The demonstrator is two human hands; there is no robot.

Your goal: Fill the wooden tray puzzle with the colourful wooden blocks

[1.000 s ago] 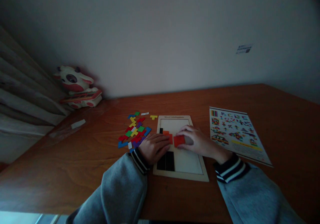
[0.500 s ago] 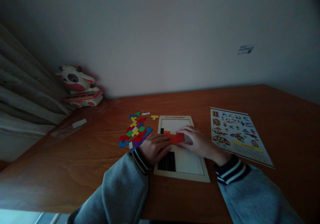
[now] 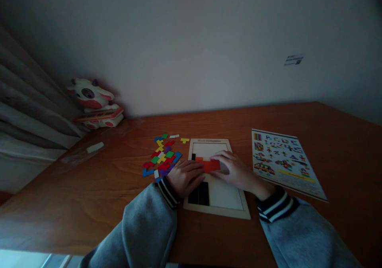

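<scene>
The wooden puzzle board [image 3: 217, 214] lies flat in front of me, with a white inset and black pieces [image 3: 203, 194] at its lower left. Orange pieces [image 3: 199, 159] sit in the upper left part of the inset. My left hand [image 3: 185, 176] rests over the board's left side, fingers stretched out, their tips touching the orange pieces. On the right, my right hand [image 3: 234, 169] has its thumb and fingers around the right end of a red puzzle piece [image 3: 213, 165]. The hands partly cover the pieces, so their full outlines are hidden.
Left of the board lie several loose coloured puzzle pieces [image 3: 162, 159], with a yellow T-shaped piece [image 3: 184, 140] near the board's corner. A printed pattern sheet [image 3: 283, 162] is at the right. A cow toy [image 3: 95, 102] stands at the back left by the curtain [image 3: 32, 104].
</scene>
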